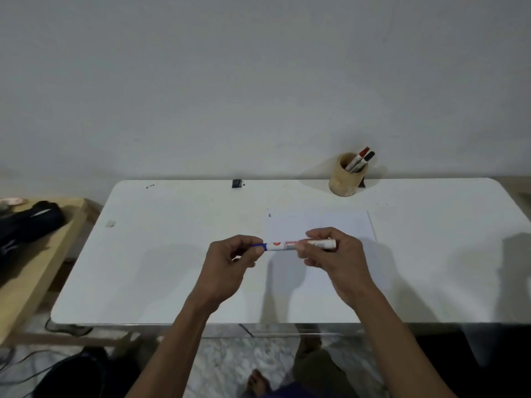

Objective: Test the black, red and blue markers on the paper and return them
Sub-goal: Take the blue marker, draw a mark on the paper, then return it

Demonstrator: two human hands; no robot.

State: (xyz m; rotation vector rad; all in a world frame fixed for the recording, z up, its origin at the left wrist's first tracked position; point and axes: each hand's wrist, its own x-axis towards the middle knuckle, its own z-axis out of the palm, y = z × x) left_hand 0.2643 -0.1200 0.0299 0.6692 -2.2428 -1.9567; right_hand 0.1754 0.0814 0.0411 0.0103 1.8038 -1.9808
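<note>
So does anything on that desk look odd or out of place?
Nothing much. The paper lies flat on the table, the red marker and black marker stand in the cup, and both hands hold the blue marker. Only small dark specks mark the far edge.

A white table (178, 282) with rounded corners stands against a pale wall. A sheet of white paper (319, 222) lies flat on its middle, right of centre, with small dark marks near its far left corner. At the far edge, to the right, a wooden cup holder (346, 179) stands upright on the tabletop. A small black object (236, 183) sits at the far edge near the middle, and a small pale scrap (110, 224) lies near the left edge, well apart from the paper
</note>
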